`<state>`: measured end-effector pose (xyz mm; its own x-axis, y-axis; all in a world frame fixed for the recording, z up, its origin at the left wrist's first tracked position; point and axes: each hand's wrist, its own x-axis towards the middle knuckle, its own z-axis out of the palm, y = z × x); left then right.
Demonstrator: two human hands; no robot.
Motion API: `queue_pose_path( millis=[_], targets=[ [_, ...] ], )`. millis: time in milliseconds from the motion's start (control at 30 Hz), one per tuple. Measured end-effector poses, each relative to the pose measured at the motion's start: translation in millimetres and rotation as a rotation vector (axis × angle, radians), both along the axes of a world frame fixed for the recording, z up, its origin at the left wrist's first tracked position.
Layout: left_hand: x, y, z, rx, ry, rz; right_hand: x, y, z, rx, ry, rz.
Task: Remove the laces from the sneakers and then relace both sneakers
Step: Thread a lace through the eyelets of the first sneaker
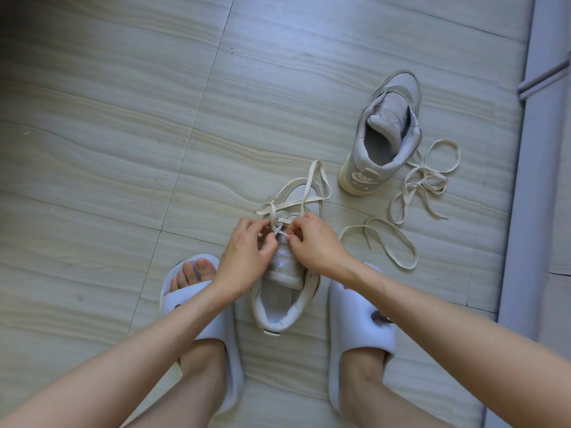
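Lacing: near sneaker [285, 267] on the floor [108, 149] between my feet, toe toward 12 o'clock.
Left hand [244, 254]: fingers pinching the lace [309, 183].
Right hand [315, 242]: fingers pinching it too.
Lace: runs toward 12 o'clock.
Other sneaker [386, 134]: 2 o'clock, unlaced, loose lace [423, 180] beside.

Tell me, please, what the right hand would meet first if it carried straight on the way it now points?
The right hand, pinching the lace, points forward and toward the left hand. It would probably meet the left hand's fingertips first, just above the sneaker; depth is unclear.
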<state>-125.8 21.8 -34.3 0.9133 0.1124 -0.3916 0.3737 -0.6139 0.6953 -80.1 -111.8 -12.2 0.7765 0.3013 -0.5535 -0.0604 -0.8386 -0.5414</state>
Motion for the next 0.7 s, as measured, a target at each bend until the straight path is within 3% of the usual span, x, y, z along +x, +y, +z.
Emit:
queue_pose_path(
  millis=[67,133,267,333,433,567,700],
  targets=[
    [4,0,-2,-0.018,0.022,0.032,1,-12,6,0.037,0.023,-0.078],
    [6,0,-3,-0.035,0.028,0.053,3,-32,12,0.144,0.128,-0.341],
    [7,-1,-4,-0.108,0.048,0.103,3,-70,17,0.76,0.556,-1.135],
    [10,-1,-4,-0.14,0.079,0.125,1,-76,16,1.041,0.719,-1.397],
    [14,0,-2,-0.158,0.095,0.067,-3,-70,12,1.188,0.797,-1.457],
    [14,1,-1,-0.097,0.052,-0.124,-2,-65,8,1.16,0.785,-1.367],
    [12,2,-1,0.003,0.066,-0.194,10,-86,4,1.133,0.654,-1.423]
  ],
)
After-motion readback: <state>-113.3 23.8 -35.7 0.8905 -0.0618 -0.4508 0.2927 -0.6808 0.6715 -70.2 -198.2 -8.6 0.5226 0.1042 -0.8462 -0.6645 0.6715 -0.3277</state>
